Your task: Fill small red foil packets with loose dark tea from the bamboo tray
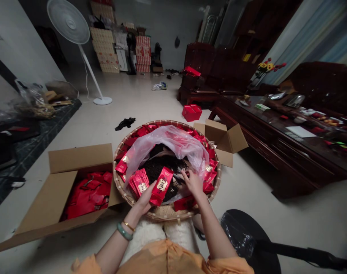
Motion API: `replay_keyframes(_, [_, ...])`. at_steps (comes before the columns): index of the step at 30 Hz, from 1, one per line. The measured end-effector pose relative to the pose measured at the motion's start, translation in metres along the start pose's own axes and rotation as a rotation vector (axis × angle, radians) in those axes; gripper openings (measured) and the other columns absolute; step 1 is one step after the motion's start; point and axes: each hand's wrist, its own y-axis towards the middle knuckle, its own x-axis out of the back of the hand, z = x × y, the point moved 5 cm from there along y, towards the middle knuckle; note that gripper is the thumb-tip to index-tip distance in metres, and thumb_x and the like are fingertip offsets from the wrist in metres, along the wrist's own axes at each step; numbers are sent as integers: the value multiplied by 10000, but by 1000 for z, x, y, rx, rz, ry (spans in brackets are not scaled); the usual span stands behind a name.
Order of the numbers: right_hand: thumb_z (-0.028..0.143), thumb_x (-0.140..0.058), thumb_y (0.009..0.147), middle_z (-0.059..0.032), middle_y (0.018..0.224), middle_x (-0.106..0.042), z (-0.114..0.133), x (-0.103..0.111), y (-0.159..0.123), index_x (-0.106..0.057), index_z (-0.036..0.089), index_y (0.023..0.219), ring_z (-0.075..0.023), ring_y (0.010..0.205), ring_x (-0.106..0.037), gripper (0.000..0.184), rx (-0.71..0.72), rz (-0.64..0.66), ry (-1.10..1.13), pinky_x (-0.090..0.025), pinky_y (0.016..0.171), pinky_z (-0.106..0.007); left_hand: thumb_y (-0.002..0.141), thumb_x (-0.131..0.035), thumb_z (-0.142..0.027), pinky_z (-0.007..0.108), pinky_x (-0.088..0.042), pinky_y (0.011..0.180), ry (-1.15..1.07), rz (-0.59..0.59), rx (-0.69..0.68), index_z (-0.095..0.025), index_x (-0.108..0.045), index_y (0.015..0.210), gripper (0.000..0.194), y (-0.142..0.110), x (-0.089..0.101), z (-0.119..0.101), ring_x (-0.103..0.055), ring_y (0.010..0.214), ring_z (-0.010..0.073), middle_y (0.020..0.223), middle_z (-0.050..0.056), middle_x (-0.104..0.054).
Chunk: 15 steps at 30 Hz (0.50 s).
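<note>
A round woven basket (124, 188) rests on my lap, filled with red foil packets and a clear plastic bag (176, 142) that holds dark loose tea (159, 167). My left hand (144, 199) grips one red packet (162, 185) with a gold label, held upright over the basket's near side. My right hand (192, 182) reaches into the tea at the bag's mouth, fingers curled into the leaves. A stack of red packets (139, 183) lies just left of the held one.
An open cardboard box (62, 179) with red packets sits on the floor at my left. A smaller open box (224, 139) stands beyond the basket, right. A dark wooden table (290, 152) runs along the right. A standing fan (76, 45) is far left.
</note>
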Motion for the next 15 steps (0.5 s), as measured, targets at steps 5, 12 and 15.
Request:
replay_keyframes(5, [472, -379, 895, -93, 952, -664, 30, 2, -6, -623, 176, 980, -189, 865, -586, 392, 228, -62, 236, -409, 759, -275, 906, -462, -300, 243, -529, 663, 40, 42, 59, -97, -639, 966, 276, -3, -10, 10, -675, 682, 158, 820, 95, -719])
replay_keyframes(12, [448, -524, 817, -18, 588, -597, 55, 1, -15, -612, 172, 607, -130, 571, -514, 358, 332, -35, 440, -365, 559, -225, 903, -465, -297, 226, -517, 628, 86, 50, 115, -103, -647, 969, 274, -7, -14, 20, -655, 616, 134, 802, 82, -721])
replay_keyframes(15, [434, -554, 792, -3, 549, -570, 51, 0, -14, -608, 162, 586, -117, 537, -486, 345, 320, -40, 496, -342, 529, -218, 891, -487, -305, 233, -519, 658, 100, 75, 116, -92, -647, 958, 275, -8, -14, 20, -659, 636, 139, 799, 87, -720])
